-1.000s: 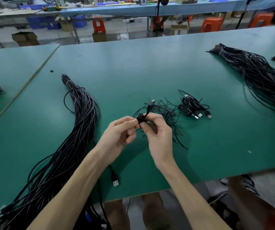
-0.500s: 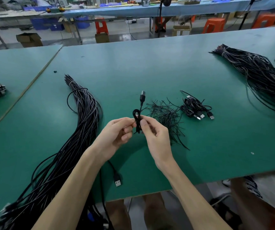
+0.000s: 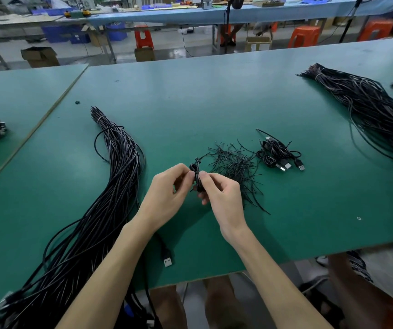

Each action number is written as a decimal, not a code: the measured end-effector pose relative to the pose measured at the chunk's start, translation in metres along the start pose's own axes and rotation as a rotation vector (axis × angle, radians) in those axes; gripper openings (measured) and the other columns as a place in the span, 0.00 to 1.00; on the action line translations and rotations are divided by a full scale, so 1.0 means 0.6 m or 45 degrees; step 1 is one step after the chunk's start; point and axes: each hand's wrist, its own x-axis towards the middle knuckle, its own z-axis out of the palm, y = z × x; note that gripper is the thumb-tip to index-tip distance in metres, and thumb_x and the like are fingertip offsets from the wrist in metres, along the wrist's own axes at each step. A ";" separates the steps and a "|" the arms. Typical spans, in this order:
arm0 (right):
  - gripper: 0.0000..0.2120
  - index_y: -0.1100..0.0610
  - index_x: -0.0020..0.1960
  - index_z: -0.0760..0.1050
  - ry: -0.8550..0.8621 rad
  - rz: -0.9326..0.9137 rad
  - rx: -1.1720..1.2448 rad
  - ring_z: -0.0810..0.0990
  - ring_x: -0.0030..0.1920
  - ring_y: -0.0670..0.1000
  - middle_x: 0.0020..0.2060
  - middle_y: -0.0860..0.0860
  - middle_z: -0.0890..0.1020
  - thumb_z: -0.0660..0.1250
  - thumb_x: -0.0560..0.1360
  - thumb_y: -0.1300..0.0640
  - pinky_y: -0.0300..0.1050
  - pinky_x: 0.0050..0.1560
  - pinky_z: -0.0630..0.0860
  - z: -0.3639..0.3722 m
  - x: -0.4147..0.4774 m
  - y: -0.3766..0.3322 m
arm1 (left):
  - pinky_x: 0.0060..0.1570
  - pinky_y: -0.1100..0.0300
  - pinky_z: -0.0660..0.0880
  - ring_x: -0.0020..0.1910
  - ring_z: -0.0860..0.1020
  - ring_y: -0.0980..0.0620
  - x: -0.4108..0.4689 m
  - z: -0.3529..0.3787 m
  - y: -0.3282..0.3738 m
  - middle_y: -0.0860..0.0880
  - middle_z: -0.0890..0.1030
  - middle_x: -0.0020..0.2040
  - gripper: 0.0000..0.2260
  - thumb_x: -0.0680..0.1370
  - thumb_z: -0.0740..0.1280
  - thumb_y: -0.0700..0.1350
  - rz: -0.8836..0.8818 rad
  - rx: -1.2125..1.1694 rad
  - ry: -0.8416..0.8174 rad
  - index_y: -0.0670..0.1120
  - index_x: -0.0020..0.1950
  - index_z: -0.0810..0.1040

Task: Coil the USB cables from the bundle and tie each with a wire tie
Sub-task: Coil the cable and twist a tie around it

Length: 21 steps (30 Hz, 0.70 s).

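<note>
I hold the coiled cable (image 3: 198, 174) between both hands, just above the table (image 3: 214, 96) and at the near left edge of the pile of wire ties (image 3: 236, 167). My left hand (image 3: 167, 193) pinches the coil from the left with thumb and forefinger, and my right hand (image 3: 221, 198) pinches it from the right, the remaining fingers curled beneath. Half a second ago the plug end stood clear and upright above my fingertips. Now only a short stub shows above the coil, and the coil sits lower and closer between my fingers. A thin strand arcs from the top of the coil toward the tie pile. I cannot tell whether it is a tie tail or cable. I judge that the loose end is now gathered in and the tie is being closed around the coil, so this cable is near completion. The finished coils (image 3: 278, 155) lie just beyond the tie pile to the right. The bundle (image 3: 110, 186) lies well to the left, with many cables still uncoiled, and one USB plug (image 3: 167, 261) rests near the table's front edge. A second bundle (image 3: 376, 110) lies at the far right.
</note>
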 end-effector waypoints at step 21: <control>0.05 0.48 0.53 0.83 0.059 -0.006 -0.040 0.84 0.50 0.45 0.46 0.44 0.87 0.69 0.81 0.55 0.50 0.55 0.82 0.001 0.008 0.011 | 0.23 0.61 0.62 0.23 0.61 0.50 0.005 -0.012 0.027 0.48 0.64 0.27 0.17 0.85 0.63 0.46 -0.376 -0.572 -0.120 0.36 0.42 0.75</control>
